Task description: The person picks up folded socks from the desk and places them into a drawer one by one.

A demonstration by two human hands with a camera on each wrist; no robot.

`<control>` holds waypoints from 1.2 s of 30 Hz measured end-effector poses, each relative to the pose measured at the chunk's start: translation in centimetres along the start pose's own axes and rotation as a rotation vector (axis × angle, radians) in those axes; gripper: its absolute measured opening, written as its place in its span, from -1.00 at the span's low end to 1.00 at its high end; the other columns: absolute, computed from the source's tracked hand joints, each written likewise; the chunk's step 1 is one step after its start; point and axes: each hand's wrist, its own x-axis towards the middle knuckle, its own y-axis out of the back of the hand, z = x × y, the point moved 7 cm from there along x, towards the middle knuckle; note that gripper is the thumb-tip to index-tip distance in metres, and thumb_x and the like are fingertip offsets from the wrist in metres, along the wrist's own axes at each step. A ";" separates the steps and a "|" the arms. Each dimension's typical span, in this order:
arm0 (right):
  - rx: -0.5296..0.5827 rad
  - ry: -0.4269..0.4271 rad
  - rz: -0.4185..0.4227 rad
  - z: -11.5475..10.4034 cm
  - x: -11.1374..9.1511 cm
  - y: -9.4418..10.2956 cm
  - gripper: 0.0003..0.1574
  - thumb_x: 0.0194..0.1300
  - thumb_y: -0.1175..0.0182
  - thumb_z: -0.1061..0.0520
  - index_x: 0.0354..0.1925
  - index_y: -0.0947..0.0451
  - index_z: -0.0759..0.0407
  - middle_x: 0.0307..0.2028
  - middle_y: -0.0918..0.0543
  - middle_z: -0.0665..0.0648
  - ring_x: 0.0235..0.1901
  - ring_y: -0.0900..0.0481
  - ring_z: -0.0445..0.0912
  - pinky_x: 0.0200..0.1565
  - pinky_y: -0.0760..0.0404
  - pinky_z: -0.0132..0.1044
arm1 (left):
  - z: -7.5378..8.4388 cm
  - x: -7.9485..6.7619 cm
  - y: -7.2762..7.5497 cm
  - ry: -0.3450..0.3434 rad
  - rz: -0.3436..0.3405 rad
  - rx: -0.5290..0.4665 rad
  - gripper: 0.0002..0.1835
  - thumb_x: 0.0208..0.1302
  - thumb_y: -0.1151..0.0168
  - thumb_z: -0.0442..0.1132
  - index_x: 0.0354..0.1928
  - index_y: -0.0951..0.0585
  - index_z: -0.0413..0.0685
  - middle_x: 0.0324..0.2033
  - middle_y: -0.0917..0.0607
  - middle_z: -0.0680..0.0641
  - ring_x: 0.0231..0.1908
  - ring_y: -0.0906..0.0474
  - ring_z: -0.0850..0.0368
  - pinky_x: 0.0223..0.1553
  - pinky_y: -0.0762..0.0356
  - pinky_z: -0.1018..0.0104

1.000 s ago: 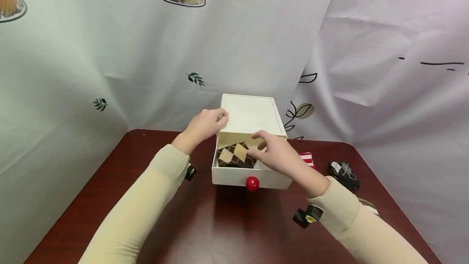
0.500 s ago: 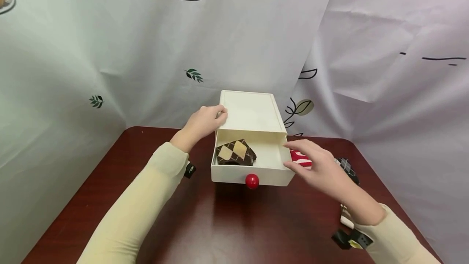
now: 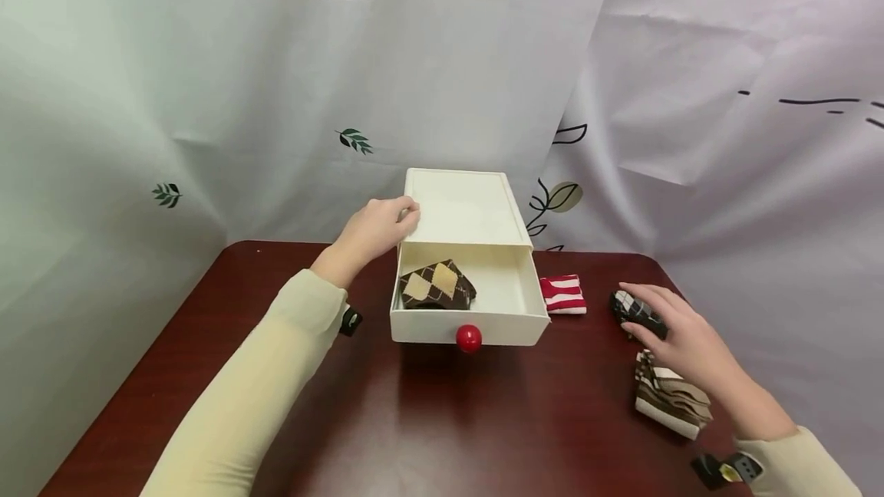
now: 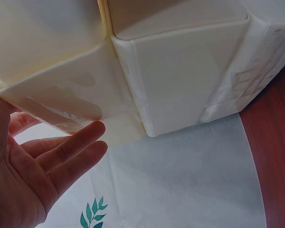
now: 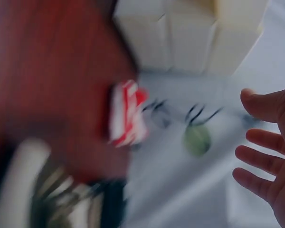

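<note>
My left hand (image 3: 376, 230) rests at the left top edge of a white drawer box (image 3: 466, 205). In the left wrist view its extended fingers (image 4: 80, 147) lie against the box's side. The drawer (image 3: 507, 330), with a round red knob (image 3: 469, 338), is pulled out. A folded brown-and-tan argyle sock (image 3: 438, 286) sits in its left part. My right hand (image 3: 691, 343), thumb and fingers spread, is over the right of the table, beside a folded black-and-grey argyle sock (image 3: 638, 315). Nothing is held in it.
A folded red-and-white striped sock (image 3: 562, 294) lies just right of the drawer. Nearer the front right is a folded brown-and-white sock (image 3: 671, 397). A patterned white curtain (image 3: 442, 60) hangs behind the dark red table (image 3: 331, 420).
The right hand has moved from over the drawer to the right, out to the black-and-grey argyle sock. The left hand has stayed at the box's edge. The view has shifted slightly.
</note>
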 end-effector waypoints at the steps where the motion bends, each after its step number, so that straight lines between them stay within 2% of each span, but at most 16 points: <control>1: -0.007 -0.011 -0.015 0.8 -0.6 -0.3 -0.05 -0.17 -0.45 0.31 0.25 -0.37 0.04 0.04 -0.49 0.10 -0.18 -0.45 -0.13 -0.28 -0.36 -0.37 | -0.1 -0.1 0.1 0.003 0.003 0.004 -0.63 0.36 0.19 -0.03 0.05 -0.53 0.12 -0.26 -0.62 0.00 -0.50 -0.39 0.07 -0.35 -0.40 0.12; 4: 0.028 -0.040 -0.044 3.4 -2.7 -1.3 0.02 -0.19 -0.46 0.33 0.28 -0.33 0.06 0.04 -0.47 0.18 -0.12 -0.43 -0.21 -0.17 -0.33 -0.54 | -0.2 -0.1 0.3 0.005 0.006 0.006 -0.64 0.37 0.19 -0.03 0.05 -0.53 0.12 -0.25 -0.62 -0.01 -0.50 -0.39 0.06 -0.34 -0.40 0.11; 7: 0.059 -0.067 -0.064 5.8 -5.1 -1.9 0.04 -0.23 -0.48 0.35 0.28 -0.33 0.06 0.03 -0.47 0.21 0.12 -0.23 -0.39 0.01 -0.07 -0.69 | -0.2 -0.1 0.3 0.000 0.003 0.001 -0.63 0.37 0.19 -0.02 0.05 -0.52 0.11 -0.28 -0.62 -0.01 -0.52 -0.38 0.07 -0.35 -0.40 0.12; 8: 0.069 -0.082 -0.074 6.5 -5.9 -2.1 0.04 -0.22 -0.48 0.34 0.28 -0.33 0.05 0.04 -0.46 0.20 0.13 -0.16 -0.47 0.00 0.01 -0.73 | -0.1 -0.1 0.3 0.000 0.003 0.000 -0.63 0.37 0.19 -0.02 0.05 -0.52 0.11 -0.28 -0.62 -0.01 -0.52 -0.37 0.07 -0.36 -0.40 0.13; 10: 0.077 -0.108 -0.085 7.7 -7.3 -2.4 0.02 -0.22 -0.48 0.33 0.26 -0.34 0.07 0.03 -0.46 0.14 0.11 -0.07 -0.57 -0.02 0.00 -0.74 | -0.2 0.0 0.2 0.000 -0.001 -0.003 -0.63 0.37 0.19 -0.02 0.06 -0.52 0.10 -0.28 -0.63 -0.01 -0.52 -0.37 0.08 -0.36 -0.40 0.13; 13: 0.065 -0.142 -0.104 8.9 -9.1 -2.7 -0.01 -0.21 -0.50 0.26 0.24 -0.37 0.10 -0.01 -0.47 0.09 0.07 -0.09 -0.60 -0.10 -0.17 -0.62 | -0.2 -0.1 0.1 0.003 -0.003 -0.004 -0.62 0.37 0.19 -0.02 0.06 -0.52 0.11 -0.28 -0.63 0.00 -0.52 -0.38 0.08 -0.36 -0.39 0.13; 16: 0.078 -0.217 -0.148 10.0 -10.3 -3.1 -0.02 -0.19 -0.51 0.17 0.24 -0.36 0.11 -0.03 -0.51 0.14 -0.01 -0.22 -0.56 -0.22 -0.33 -0.43 | -0.2 -0.1 0.1 0.002 0.002 -0.007 -0.64 0.36 0.19 -0.03 0.04 -0.53 0.11 -0.32 -0.62 0.00 -0.52 -0.37 0.08 -0.38 -0.38 0.13; 19: 0.143 -0.307 -0.213 10.8 -11.4 -3.8 0.00 -0.12 -0.49 0.12 0.29 -0.28 0.11 -0.05 -0.52 0.27 -0.11 -0.35 -0.49 -0.31 -0.43 -0.35 | -0.2 -0.1 0.2 -0.003 0.009 -0.008 -0.64 0.36 0.19 -0.03 0.02 -0.54 0.12 -0.34 -0.62 0.01 -0.51 -0.37 0.08 -0.38 -0.39 0.14; 22: 0.208 -0.370 -0.271 11.3 -12.3 -4.6 0.02 -0.03 -0.44 0.10 0.34 -0.18 0.11 -0.02 -0.50 0.32 -0.18 -0.45 -0.40 -0.35 -0.47 -0.37 | -0.2 -0.1 0.2 -0.007 0.011 -0.010 -0.64 0.36 0.19 -0.03 0.02 -0.54 0.12 -0.33 -0.62 0.01 -0.51 -0.38 0.09 -0.36 -0.39 0.14; 27: 0.235 -0.392 -0.292 11.8 -13.1 -5.6 0.03 -0.01 -0.42 0.11 0.36 -0.13 0.11 -0.03 -0.49 0.34 -0.14 -0.39 -0.44 -0.33 -0.42 -0.43 | -0.3 0.0 0.0 -0.012 0.010 -0.006 -0.65 0.36 0.20 -0.02 0.01 -0.53 0.13 -0.35 -0.61 0.01 -0.51 -0.37 0.09 -0.37 -0.38 0.14; 31: 0.296 -0.378 -0.285 12.1 -12.9 -6.3 0.02 0.00 -0.41 0.19 0.35 -0.12 0.20 -0.04 -0.47 0.36 -0.13 -0.36 -0.45 -0.30 -0.40 -0.43 | -0.3 -0.1 0.0 -0.011 0.006 -0.007 -0.65 0.37 0.20 -0.01 0.00 -0.53 0.14 -0.37 -0.60 0.01 -0.53 -0.35 0.09 -0.39 -0.36 0.15; 36: 0.361 -0.433 -0.339 12.5 -12.6 -7.0 0.04 0.06 -0.36 0.18 0.39 -0.02 0.17 0.03 -0.41 0.42 -0.11 -0.29 -0.50 -0.28 -0.39 -0.37 | -0.2 -0.3 0.0 -0.017 0.001 -0.021 -0.64 0.37 0.22 0.00 0.00 -0.52 0.14 -0.43 -0.58 0.02 -0.57 -0.31 0.11 -0.43 -0.34 0.18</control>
